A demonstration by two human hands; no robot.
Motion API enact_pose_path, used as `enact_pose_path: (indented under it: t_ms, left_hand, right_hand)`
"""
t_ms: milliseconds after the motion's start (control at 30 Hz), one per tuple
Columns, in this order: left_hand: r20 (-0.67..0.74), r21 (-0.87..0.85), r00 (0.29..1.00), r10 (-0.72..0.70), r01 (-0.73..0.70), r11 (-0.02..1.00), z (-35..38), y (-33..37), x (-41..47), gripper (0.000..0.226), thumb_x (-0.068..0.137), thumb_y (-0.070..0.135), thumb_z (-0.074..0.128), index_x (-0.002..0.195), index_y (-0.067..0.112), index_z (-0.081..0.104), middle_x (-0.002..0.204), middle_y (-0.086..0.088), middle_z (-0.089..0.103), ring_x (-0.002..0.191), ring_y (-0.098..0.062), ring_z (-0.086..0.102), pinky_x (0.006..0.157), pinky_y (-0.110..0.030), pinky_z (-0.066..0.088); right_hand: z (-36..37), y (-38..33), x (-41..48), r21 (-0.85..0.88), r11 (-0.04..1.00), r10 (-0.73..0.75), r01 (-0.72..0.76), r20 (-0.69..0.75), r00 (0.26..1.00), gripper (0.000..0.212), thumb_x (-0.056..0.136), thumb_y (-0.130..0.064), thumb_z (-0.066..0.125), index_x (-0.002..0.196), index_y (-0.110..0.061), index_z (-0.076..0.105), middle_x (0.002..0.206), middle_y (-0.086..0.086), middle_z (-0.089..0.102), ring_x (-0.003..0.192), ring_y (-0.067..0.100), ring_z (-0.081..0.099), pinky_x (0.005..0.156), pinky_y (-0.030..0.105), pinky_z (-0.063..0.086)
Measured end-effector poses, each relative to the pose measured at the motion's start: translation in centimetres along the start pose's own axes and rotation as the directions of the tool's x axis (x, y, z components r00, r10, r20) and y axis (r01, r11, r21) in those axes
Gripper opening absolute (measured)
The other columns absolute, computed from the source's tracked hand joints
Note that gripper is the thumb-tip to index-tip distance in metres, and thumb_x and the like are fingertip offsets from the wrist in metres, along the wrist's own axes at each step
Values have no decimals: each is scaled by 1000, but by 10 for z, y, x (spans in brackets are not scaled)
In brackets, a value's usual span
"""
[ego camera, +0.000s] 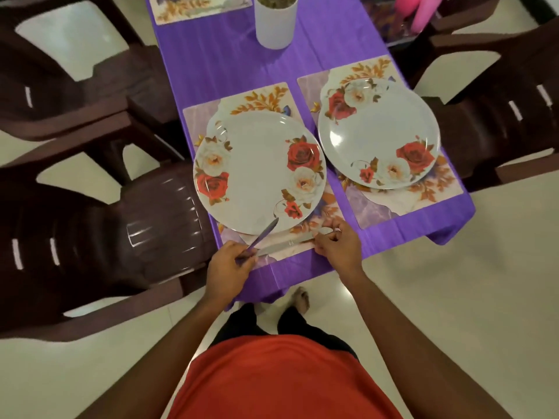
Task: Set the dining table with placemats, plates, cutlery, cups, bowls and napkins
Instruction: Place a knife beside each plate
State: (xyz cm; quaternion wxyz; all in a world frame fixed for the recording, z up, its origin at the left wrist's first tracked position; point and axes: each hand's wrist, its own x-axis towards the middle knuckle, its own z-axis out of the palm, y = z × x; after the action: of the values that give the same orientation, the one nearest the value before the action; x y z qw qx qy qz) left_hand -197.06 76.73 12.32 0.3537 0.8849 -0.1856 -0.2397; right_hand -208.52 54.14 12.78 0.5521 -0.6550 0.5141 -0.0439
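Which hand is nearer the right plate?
Right. The right hand lies off the near-left side of the right plate; the left hand is farther left, below the left plate.

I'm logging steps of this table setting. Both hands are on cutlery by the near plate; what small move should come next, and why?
Likely the right hand lets go of the piece of cutlery it pinches: it already lies flat on the placemat beside the near plate. The knife in the left hand, tip over the plate's rim, could go down next.
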Motion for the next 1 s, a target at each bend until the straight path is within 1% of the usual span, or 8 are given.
enact_pose_path:
  t_ms: [133,267,333,433,533,767,900,1000]
  left_hand:
    - [-20,26,1000,-13,14,1000,3,3,-3,15,85,17,76,100,15,75,94,7,64,80,-2,60,72,-12,45]
    - [-50,47,998,-25,28,998,7,4,-5,16,86,18,74,102,14,75,95,6,63,81,-4,59,72,-13,45]
    - [-61,58,998,-24,28,998,8,6,-6,16,87,18,73,102,14,75,96,4,63,82,-6,59,73,-19,49]
    - [-74,70,997,-36,41,997,10,8,-8,17,88,20,73,104,12,73,97,5,61,82,-5,57,70,-11,42]
    - [-63,85,997,-35,41,996,13,12,-10,24,89,23,72,110,13,72,102,5,60,87,-7,56,71,-10,39]
    - [-58,112,998,-31,37,993,14,15,-12,29,90,23,71,117,11,70,105,6,58,91,-8,54,74,-11,40]
    - [-55,93,998,-35,40,995,11,12,-13,30,90,23,72,118,15,71,109,3,63,92,-8,56,82,-26,51]
    - [-52,71,998,-43,46,996,9,8,-14,30,90,23,71,119,17,71,109,5,63,94,-7,56,83,-23,49]
  right_hand:
    - [-7,0,1,-138,985,-94,99,44,995,25,88,-23,76,108,-20,61,66,0,71,56,13,71,72,47,62]
    - [-12,1,-1,-113,986,-113,120,63,992,27,88,-19,76,109,-25,61,69,4,72,56,13,71,71,43,62]
    - [-17,5,-1,-119,984,-128,134,54,990,29,87,-20,78,110,-26,62,68,5,71,56,11,70,70,36,62]
    - [-21,6,-1,-159,975,-150,157,54,987,36,85,-24,80,116,-23,61,67,3,70,54,7,68,63,24,59]
    - [-21,4,1,-173,972,-153,160,55,987,33,83,-24,82,106,-29,60,67,3,70,52,7,67,64,28,59]
    - [-19,3,2,-228,960,-150,162,69,986,25,83,-22,82,102,-24,65,67,-1,69,51,6,66,64,27,59]
    - [-17,6,3,-255,951,-154,174,99,983,22,85,-20,80,101,-23,65,67,0,67,51,7,66,66,30,61]
    - [-13,5,2,-273,947,-145,171,112,983,22,86,-22,79,102,-25,64,70,0,69,52,7,67,66,30,61]
